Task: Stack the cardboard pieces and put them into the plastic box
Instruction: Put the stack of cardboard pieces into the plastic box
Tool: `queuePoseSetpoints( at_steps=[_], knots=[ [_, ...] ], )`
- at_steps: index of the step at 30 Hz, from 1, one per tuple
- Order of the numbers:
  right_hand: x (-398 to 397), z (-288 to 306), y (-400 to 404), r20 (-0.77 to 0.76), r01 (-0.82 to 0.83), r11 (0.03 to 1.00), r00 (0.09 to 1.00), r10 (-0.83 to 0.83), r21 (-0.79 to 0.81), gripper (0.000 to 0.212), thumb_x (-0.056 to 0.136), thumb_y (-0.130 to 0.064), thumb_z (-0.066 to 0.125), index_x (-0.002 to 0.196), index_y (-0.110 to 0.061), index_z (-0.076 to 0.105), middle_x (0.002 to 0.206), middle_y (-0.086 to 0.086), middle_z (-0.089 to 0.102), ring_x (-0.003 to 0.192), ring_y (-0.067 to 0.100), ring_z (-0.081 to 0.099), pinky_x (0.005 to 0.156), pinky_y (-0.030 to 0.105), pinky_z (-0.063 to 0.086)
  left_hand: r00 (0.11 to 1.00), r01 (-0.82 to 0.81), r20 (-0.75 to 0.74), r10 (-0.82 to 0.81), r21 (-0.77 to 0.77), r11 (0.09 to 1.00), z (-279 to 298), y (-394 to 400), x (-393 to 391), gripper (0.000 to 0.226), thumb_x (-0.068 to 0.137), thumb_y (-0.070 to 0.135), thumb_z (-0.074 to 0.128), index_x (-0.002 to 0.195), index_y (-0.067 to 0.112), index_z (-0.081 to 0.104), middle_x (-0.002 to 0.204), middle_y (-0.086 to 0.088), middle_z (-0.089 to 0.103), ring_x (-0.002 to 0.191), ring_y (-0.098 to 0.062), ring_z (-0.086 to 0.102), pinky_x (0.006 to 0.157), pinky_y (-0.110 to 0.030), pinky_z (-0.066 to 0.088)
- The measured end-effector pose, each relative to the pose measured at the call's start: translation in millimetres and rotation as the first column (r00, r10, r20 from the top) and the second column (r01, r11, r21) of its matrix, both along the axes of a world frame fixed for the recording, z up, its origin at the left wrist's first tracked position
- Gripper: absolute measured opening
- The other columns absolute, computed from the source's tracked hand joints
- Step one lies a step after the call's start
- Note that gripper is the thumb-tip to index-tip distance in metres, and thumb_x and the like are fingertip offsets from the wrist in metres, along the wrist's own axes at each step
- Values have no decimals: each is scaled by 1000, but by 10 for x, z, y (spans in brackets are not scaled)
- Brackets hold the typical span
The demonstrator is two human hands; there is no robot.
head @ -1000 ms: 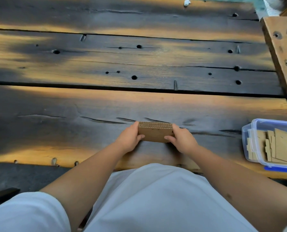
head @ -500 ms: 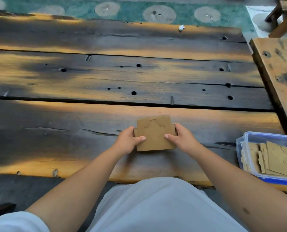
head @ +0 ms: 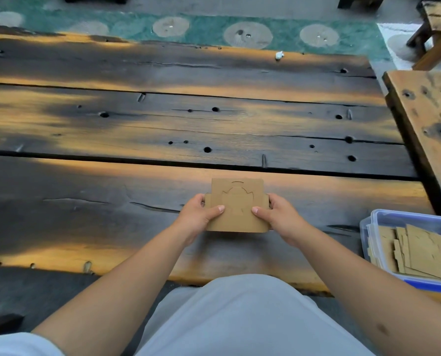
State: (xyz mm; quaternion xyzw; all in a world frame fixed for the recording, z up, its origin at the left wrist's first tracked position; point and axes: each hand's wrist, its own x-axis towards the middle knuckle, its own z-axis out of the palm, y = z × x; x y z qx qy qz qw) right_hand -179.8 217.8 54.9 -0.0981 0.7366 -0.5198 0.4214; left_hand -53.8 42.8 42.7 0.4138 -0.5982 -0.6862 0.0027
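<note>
Head view: person is sitting at a dark plank table, both bare arms reaching forward over the near edge. Left hand is gripping the left side of the cardboard stack, thumb lying across the top face, other fingers curled under and mostly hidden. Right hand is gripping the right side the same way, thumb on top pointing inward, fingers wrapped beneath. Both hands are closed on the stack, thumbs apart with bare cardboard between them. Stack is facing flat side up toward the camera, notched tabs showing at both sides and a die-cut outline showing on the top piece; cannot tell whether it is touching the table or hanging just above it. It is sitting over the nearest plank, about midway along the near edge, a bit toward the far side of that plank. Plastic box is standing at the near right corner of the table, clear walls with a blue rim, well apart from the hands. More cardboard pieces are lying inside the box, leaning and overlapping. A lighter wooden bench is running along the right edge of the table. Green patterned floor covering is showing beyond the far edge. Light-coloured clothing is filling the bottom.
</note>
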Motion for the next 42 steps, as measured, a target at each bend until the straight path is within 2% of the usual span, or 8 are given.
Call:
queuePoseSetpoints(
  at_steps=[5,7,12,19,33,37,40,42],
  knots=[
    [40,-26,16,40,33,999,999,-32,-22,21,87,-4,68,102,-17,59,97,-1,68,80,8,68,62,20,54,999,29,43,-25,-103,994,2,34,2,26,82,21,73,103,15,58,103,-2,67,90,-14,65,67,-25,51],
    [47,-47,22,37,45,999,998,-45,-2,22,85,-2,69,102,-14,59,97,2,69,82,12,68,66,24,54,998,32,56,-25,-130,991,-7,68,3,25,82,22,74,101,17,58,101,-1,67,87,-11,65,63,-23,50],
    [35,-55,50,7,69,997,998,-69,43,24,83,-7,72,101,-18,60,101,3,70,89,17,68,75,31,56,996,36,86,-25,-133,990,-11,129,-6,32,80,24,76,105,18,57,104,-1,66,94,-17,63,80,-36,54],
    [42,-6,77,-65,77,990,995,-69,122,31,84,-15,72,112,-15,60,111,7,68,100,24,65,91,45,54,988,85,147,-55,-208,974,23,183,-88,34,79,23,77,105,19,55,104,0,65,93,-18,63,84,-38,53],
    [127,93,429,-171,231,940,966,-192,249,38,84,-19,73,118,-11,58,116,9,66,104,28,62,93,49,52,954,271,181,-238,-182,945,5,410,-302,39,79,26,77,109,15,55,106,-4,66,94,-22,63,88,-44,52],
    [192,119,639,-189,319,915,942,-277,247,33,83,-17,74,112,-13,58,113,6,65,101,24,63,90,43,53,929,354,184,-322,-182,917,6,564,-387,41,78,28,77,110,14,55,107,-5,66,96,-25,63,89,-46,52],
    [241,147,822,-210,388,894,915,-344,224,30,83,-16,74,107,-16,56,109,4,64,89,13,60,74,30,50,906,411,185,-380,-176,894,20,709,-474,40,78,27,77,109,14,55,107,-6,66,94,-24,64,88,-46,53],
    [268,165,955,-221,415,881,903,-368,227,32,83,-15,74,110,-14,57,109,3,64,91,15,61,78,31,50,891,445,175,-418,-159,881,35,822,-528,40,78,26,77,109,14,55,106,-7,66,94,-25,64,87,-46,53]
  ],
)
